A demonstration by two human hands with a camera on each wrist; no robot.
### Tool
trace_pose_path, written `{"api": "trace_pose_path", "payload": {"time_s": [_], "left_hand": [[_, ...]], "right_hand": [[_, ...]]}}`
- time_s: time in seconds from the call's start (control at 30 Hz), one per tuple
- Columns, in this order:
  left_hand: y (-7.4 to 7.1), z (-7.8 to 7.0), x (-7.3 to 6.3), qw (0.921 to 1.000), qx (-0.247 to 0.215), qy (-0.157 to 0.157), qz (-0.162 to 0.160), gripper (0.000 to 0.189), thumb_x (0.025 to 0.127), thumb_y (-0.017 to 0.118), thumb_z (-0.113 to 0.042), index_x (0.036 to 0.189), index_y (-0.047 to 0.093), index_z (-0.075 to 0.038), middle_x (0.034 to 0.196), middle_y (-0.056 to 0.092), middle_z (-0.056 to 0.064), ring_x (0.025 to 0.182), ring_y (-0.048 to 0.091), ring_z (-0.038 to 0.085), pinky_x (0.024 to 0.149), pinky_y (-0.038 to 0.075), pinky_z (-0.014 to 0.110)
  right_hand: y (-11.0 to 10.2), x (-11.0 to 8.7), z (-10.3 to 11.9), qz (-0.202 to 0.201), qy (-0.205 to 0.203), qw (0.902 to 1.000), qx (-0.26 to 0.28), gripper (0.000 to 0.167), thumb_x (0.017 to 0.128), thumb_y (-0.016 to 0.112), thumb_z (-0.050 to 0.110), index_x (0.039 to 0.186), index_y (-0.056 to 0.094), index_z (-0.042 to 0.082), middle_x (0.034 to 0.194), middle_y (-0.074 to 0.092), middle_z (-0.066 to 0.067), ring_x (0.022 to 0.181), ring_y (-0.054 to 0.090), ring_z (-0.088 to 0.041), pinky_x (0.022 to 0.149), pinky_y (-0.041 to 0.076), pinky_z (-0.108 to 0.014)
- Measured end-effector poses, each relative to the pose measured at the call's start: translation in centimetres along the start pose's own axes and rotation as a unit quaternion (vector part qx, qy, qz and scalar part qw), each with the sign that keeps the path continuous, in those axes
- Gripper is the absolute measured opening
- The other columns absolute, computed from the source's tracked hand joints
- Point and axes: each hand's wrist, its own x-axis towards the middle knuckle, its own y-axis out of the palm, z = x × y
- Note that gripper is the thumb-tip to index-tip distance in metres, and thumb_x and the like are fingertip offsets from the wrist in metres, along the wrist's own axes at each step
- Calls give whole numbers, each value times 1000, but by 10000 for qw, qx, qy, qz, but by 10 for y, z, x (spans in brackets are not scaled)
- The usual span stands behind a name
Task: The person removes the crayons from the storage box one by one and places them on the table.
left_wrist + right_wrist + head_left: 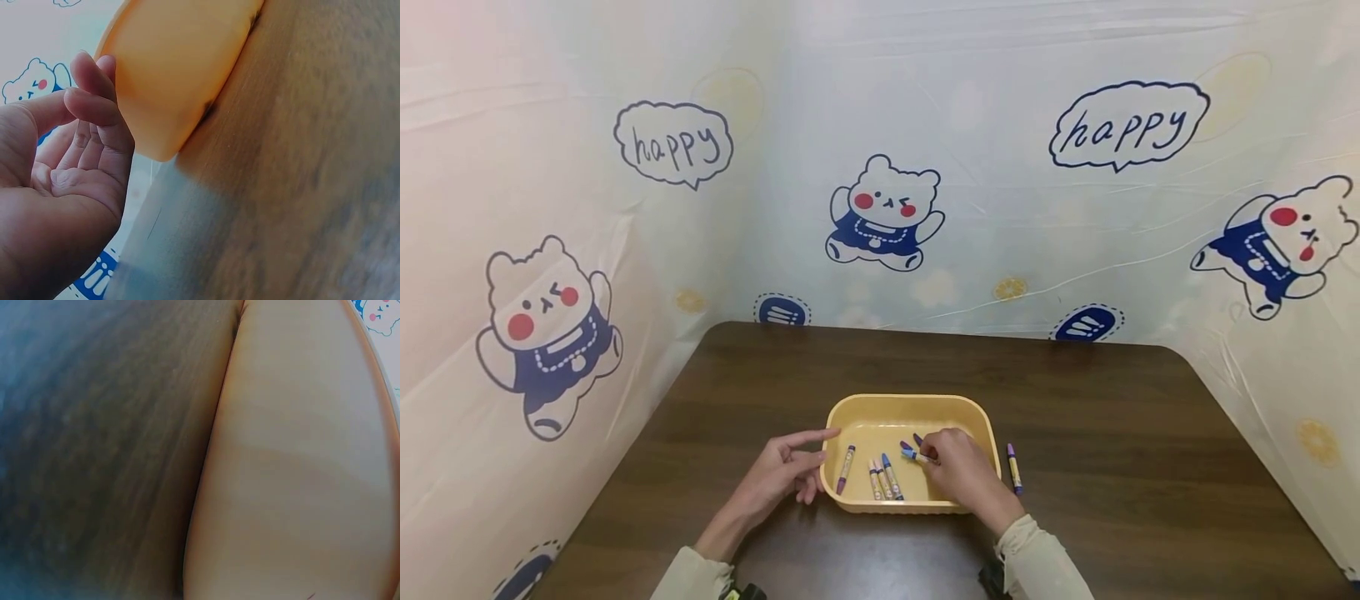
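Observation:
A yellow plastic basin stands on the table. At its left end, my left hand touches the rim and outer wall, its index finger stretched over the edge; in the left wrist view the left hand has its fingertips against the wall. Inside the basin, my right hand pinches a blue-ended crayon, its fingertips partly hidden. A dark-tipped crayon shows beside those fingers. Several crayons lie on the basin floor, among them a purple-ended one and a blue one.
Outside the basin on the right, a purple-tipped crayon lies on the dark wooden table. Printed cloth with bears hangs round the table. The right wrist view shows the basin's outer wall, without the hand.

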Motion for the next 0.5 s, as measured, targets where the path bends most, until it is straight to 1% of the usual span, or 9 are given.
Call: {"api": "trace_pose_path", "payload": {"time_s": [0.27, 0.5], "left_hand": [[1, 0, 3, 9999, 46, 98, 10, 49, 99, 64, -19, 143, 52, -1, 68, 67, 11, 50, 58, 16, 48, 47, 21], [0, -1, -1, 9999, 128, 51, -50, 47, 99, 63, -17, 143, 53, -2, 67, 66, 11, 50, 58, 16, 48, 48, 21]], "right_hand": [[0, 1, 0, 27, 109, 9999, -95, 9, 79, 79, 4, 82, 73, 11, 77, 63, 4, 70, 53, -9, 64, 48, -28], [0, 1, 0, 17, 17, 10000, 0, 11, 79, 79, 3, 80, 72, 11, 75, 62, 5, 68, 52, -8, 61, 46, -26]]}}
